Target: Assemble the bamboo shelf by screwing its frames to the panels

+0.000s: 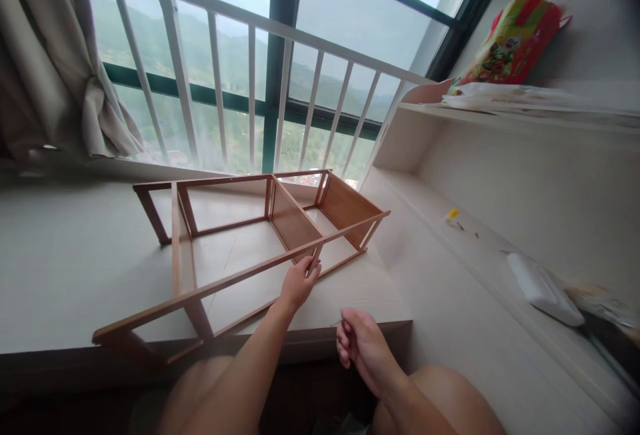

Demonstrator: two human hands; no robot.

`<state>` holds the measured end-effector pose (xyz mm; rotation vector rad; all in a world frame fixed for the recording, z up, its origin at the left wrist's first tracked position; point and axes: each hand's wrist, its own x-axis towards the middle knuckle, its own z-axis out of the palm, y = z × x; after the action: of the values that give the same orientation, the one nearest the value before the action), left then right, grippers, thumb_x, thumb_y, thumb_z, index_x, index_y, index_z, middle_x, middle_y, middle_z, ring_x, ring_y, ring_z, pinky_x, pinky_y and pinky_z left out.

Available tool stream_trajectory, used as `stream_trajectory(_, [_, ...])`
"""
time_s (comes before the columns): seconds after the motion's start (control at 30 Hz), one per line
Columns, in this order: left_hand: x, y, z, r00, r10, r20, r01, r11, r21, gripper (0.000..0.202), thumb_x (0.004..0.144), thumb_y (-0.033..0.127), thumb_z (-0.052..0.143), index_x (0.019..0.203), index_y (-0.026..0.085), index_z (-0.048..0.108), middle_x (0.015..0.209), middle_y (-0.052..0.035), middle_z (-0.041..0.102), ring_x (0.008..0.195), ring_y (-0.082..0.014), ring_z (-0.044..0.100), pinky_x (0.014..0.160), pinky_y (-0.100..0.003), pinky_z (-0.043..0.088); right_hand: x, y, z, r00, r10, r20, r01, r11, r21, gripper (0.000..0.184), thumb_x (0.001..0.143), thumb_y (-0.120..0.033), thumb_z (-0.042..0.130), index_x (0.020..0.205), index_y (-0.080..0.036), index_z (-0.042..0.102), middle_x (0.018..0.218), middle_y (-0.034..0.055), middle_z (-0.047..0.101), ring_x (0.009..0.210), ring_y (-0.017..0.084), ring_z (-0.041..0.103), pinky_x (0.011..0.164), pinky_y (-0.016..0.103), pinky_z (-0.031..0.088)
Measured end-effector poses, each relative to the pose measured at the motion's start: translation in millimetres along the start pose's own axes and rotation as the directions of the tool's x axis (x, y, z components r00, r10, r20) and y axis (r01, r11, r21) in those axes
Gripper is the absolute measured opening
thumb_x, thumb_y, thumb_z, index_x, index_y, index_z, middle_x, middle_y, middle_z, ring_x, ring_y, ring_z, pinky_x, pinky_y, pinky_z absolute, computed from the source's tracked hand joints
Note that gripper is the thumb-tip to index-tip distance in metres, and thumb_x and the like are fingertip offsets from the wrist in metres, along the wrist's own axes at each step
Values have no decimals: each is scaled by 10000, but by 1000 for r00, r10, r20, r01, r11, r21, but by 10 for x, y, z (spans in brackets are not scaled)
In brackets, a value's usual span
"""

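Note:
A brown wooden shelf rack [235, 275] lies on its side across a pale ledge, its open frame facing up. One inner shelf panel [295, 215] crosses the middle and another closes it near the right end. My left hand [300, 283] is wrapped round a short bar of the rack, beside the middle panel. Lower right, over the ledge's front edge, my right hand [361, 345] is closed, apart from the rack. A thin metal piece [335, 323] pokes out between its thumb and forefinger; most of it is hidden, so its kind is unclear.
The ledge [75, 255] ends at a window railing [215, 88] behind the rack. A grey curtain [50, 55] hangs at left. Along the right, a side shelf [430, 201] bears a small yellow item [453, 215], tiny dark pieces and a white case [543, 288]. Above stands a red-green bag [515, 41].

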<state>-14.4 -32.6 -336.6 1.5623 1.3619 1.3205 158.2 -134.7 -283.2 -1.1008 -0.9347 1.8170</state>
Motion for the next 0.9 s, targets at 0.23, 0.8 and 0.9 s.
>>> stream_trajectory(0.23, [82,71,58,1000,-4,-3,3,988,-153,342,945,463,525,1086,196,687,1053,-82,758,1020,-222,704,918,-308,529,621,-475,280,824,-525,-214,440,830,-343,449,857,-591,629,703,-177,548,541,-34,531,438,112,530,436,239,436])
stream_trajectory(0.8, [141,119,62,993,105,-61,-114,978,-176,306,973,410,504,967,178,702,949,-65,762,900,-204,709,849,-289,514,1179,-319,536,569,-686,-453,628,718,-300,404,920,-521,576,706,-186,507,617,-38,542,478,78,451,421,212,363])
stream_trajectory(0.9, [138,116,65,992,103,-67,-113,978,-173,293,973,402,506,963,181,698,940,-59,758,897,-200,706,843,-281,509,1170,-316,547,564,-682,-466,626,721,-296,404,920,-524,573,710,-183,516,614,-39,545,470,74,446,418,211,361])
